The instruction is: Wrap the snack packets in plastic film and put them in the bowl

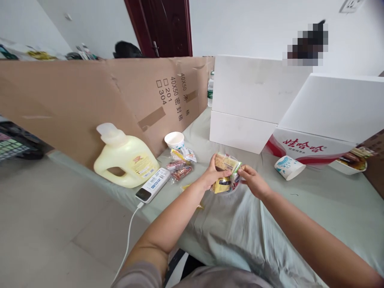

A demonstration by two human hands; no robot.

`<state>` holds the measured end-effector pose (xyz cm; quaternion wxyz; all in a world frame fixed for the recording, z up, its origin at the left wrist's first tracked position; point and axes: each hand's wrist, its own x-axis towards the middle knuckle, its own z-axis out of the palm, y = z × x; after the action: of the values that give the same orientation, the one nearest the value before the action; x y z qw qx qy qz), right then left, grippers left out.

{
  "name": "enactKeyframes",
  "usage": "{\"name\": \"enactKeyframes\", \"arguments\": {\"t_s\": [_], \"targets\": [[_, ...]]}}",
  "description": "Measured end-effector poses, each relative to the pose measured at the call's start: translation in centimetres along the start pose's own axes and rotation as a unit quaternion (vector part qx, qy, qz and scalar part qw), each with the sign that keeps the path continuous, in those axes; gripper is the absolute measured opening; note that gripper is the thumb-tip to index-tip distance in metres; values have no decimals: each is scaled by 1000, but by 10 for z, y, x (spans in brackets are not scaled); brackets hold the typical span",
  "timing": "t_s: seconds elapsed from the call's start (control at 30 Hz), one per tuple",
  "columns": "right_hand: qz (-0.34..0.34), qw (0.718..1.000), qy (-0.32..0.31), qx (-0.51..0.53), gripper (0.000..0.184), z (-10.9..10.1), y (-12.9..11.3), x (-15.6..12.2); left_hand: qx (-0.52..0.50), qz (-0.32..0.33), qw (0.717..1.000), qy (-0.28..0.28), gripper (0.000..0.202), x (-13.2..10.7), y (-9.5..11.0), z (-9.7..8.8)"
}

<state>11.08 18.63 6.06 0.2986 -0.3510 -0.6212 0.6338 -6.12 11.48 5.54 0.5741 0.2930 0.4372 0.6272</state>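
Observation:
Both my hands are at a round clear container [231, 193] with several wrapped snacks in it, near the middle of the cloth. My left hand [211, 176] grips a snack packet [225, 163] with a pale brown front, its thumb across the lower edge. On the packet's right end, by a green strip, the fingers of my right hand [251, 179] are pinched. Below that packet lies a yellow packet [221, 185] among the other wrapped pieces. Left of my left hand are red-brown wrapped snacks [181, 173] and a yellow-and-white packet [183, 155].
A paper cup [174, 140] stands at the left; another paper cup [288, 167] lies tipped at the right. Near the left edge are a yellow jug [135, 154] and a white power bank [154, 185] with a cable. Cardboard [126, 96] and white boxes [243, 128] stand behind.

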Motion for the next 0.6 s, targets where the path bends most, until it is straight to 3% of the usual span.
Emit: {"name": "enactKeyframes", "arguments": {"t_s": [0.1, 0.17, 0.3, 0.43, 0.5, 0.6], "targets": [[-93, 985, 29, -144, 34, 19, -21, 21, -41, 65, 996, 42, 128, 3, 8, -10], [-139, 954, 39, -263, 26, 33, -36, 36, -33, 113, 990, 82, 124, 4, 16, -20], [-181, 856, 34, -483, 13, 55, -52, 57, 28, 179, 970, 160, 117, 8, 25, -46], [-185, 770, 40, -609, 13, 61, -47, 70, 215, 162, 930, 250, 112, 10, 16, -67], [-188, 758, 51, -622, 14, 59, -43, 75, 344, 152, 884, 276, 108, 10, 10, -72], [-186, 767, 67, -610, 14, 52, -40, 80, 472, 124, 831, 268, 103, 9, 9, -72]]}}
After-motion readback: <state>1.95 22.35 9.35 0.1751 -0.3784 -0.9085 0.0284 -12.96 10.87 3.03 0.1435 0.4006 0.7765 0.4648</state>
